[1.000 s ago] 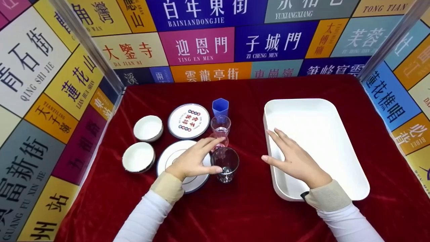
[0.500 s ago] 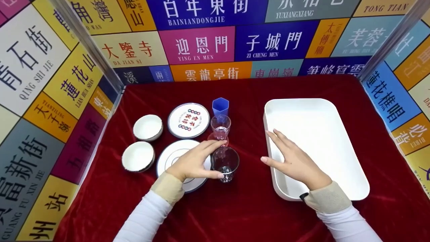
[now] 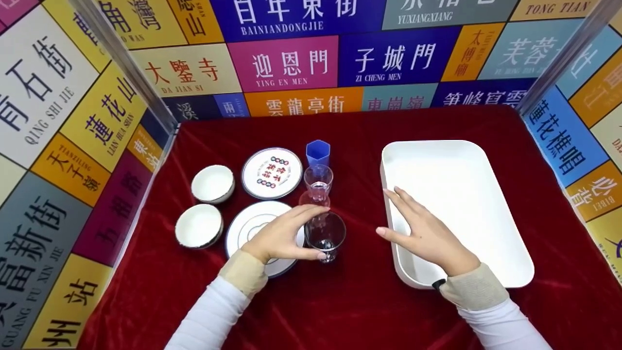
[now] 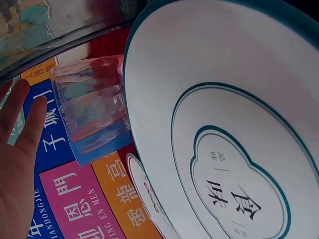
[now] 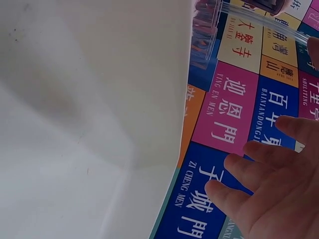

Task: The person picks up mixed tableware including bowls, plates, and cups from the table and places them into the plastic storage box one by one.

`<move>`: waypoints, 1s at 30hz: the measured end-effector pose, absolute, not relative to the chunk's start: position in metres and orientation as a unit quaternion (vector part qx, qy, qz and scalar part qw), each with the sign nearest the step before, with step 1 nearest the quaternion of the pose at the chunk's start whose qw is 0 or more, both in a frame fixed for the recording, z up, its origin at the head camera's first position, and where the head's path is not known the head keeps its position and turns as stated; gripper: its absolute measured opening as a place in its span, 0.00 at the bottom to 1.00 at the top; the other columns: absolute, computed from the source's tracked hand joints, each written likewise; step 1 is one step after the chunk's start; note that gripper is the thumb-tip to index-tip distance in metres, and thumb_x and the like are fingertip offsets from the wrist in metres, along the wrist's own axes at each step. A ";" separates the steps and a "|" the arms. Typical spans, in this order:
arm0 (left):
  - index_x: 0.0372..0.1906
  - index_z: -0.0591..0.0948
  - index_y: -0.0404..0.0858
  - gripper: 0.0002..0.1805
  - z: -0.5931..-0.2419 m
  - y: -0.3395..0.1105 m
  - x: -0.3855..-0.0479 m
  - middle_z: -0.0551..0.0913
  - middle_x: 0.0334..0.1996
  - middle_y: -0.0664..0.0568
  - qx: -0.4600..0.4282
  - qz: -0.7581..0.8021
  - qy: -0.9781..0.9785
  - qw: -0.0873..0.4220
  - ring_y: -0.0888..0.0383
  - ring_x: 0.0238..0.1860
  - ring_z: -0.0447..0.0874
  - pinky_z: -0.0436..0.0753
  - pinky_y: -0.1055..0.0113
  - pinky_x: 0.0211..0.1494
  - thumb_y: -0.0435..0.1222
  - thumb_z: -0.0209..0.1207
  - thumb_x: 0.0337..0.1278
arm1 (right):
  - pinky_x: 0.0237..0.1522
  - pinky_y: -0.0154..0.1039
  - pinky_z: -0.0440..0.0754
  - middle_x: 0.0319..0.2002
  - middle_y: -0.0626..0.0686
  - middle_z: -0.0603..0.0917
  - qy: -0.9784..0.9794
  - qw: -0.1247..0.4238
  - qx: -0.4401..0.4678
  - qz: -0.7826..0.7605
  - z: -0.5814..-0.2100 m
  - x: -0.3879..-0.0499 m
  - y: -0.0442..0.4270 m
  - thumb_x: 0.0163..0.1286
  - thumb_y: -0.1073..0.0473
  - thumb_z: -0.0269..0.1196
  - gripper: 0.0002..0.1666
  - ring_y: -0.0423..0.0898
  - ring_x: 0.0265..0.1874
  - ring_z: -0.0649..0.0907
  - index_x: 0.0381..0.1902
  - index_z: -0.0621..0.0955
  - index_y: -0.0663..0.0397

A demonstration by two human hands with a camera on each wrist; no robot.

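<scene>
- Far left of the frame: a wall of coloured panels (image 3: 29, 228) with Chinese lettering.
- Left of centre: two white bowls, the upper bowl (image 3: 213, 183) just above the lower bowl (image 3: 198, 226) in the frame, both mouth up.
- Next to the right: two plates, one above the other in the frame. The upper plate (image 3: 272, 173) bears red characters; the lower plate (image 3: 238, 223) has dark rings and is partly covered by the left hand.
- Centre: the left hand (image 3: 284, 233), thumb and fingers spread well apart across the mouth of the large glass; whether they touch it, I cannot tell. The left wrist view shows two straight, parted fingers at the left edge.
- Centre, along one column from the top down: a blue cup (image 3: 318, 153), a small clear glass (image 3: 319, 177), a pink cup (image 3: 311, 198), then the large glass (image 3: 336, 232), upright, at the left hand's fingertips.
- Bottom centre: bare red cloth (image 3: 359, 311).
- Right of centre: the right hand (image 3: 427, 236), thumb held away from the fingers, holding nothing, over the tray's left side. The right wrist view shows four fingers, parted, lower right.
- Right of the frame: the white tray (image 3: 466, 194), rectangular with rounded corners.
</scene>
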State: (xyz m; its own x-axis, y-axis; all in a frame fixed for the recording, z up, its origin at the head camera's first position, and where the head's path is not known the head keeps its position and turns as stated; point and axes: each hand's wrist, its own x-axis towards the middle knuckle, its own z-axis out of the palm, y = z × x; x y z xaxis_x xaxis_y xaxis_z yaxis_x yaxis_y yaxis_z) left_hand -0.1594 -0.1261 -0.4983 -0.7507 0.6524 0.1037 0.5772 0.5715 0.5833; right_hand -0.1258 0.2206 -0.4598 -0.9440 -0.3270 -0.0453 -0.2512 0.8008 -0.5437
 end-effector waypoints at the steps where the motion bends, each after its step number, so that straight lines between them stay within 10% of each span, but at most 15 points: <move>1: 0.76 0.62 0.64 0.53 -0.499 -0.126 -0.159 0.68 0.73 0.63 0.347 0.311 0.882 0.063 0.60 0.72 0.67 0.72 0.55 0.74 0.71 0.68 0.41 | 0.69 0.73 0.64 0.82 0.52 0.52 0.946 0.068 -0.153 -0.276 -0.460 -0.126 0.221 0.67 0.23 0.56 0.52 0.62 0.78 0.59 0.81 0.52 0.31; 30: 0.75 0.63 0.54 0.56 -0.517 -0.112 -0.157 0.71 0.71 0.59 0.363 0.407 0.837 0.051 0.60 0.69 0.72 0.71 0.59 0.75 0.58 0.78 0.38 | 0.70 0.72 0.64 0.81 0.54 0.54 0.938 0.063 -0.158 -0.302 -0.463 -0.121 0.214 0.68 0.27 0.59 0.51 0.62 0.77 0.62 0.81 0.54 0.32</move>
